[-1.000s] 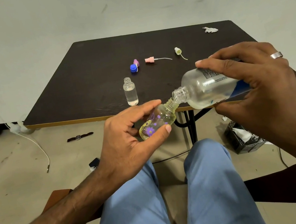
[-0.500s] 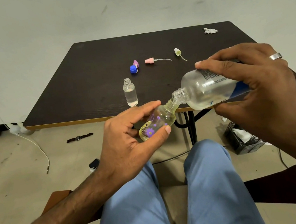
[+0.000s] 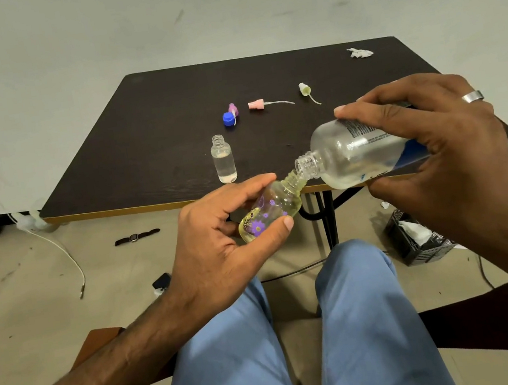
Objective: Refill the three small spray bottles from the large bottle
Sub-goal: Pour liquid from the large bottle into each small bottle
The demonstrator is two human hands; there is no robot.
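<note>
The flowered bottle is gripped tilted by the left hand; the large bottle is clasped by the right hand, necks touching off the tabletop edge.

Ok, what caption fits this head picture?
Right hand tips big bottle into flowery bottle held by left hand.

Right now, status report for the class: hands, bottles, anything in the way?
Left hand grips flowered small bottle, tilted. Right hand holds large bottle, mouth to mouth. Clear small bottle uncapped on table. Nothing blocking.
</note>
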